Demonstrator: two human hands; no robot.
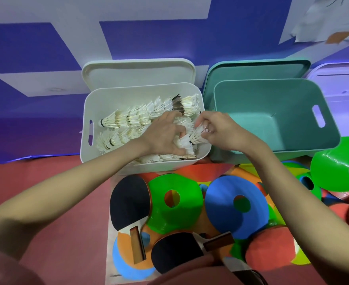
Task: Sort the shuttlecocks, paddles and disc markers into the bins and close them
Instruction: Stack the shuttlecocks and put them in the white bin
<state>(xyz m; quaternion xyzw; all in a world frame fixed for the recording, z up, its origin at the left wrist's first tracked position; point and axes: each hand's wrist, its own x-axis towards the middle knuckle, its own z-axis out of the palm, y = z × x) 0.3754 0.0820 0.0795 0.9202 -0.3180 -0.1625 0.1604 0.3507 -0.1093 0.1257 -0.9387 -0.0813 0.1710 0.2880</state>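
White shuttlecocks (197, 136) pinched in both hands' fingers (205, 128) over the white bin (99, 159); paddles (129, 204), disc markers (235, 204) and lids remain.

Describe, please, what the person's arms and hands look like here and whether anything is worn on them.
Both forearms are bare up to the frame edge, with no sleeves in view. The left hand and right hand wear no gloves, and no rings, watch or bracelets show. Nails look short and unpainted.
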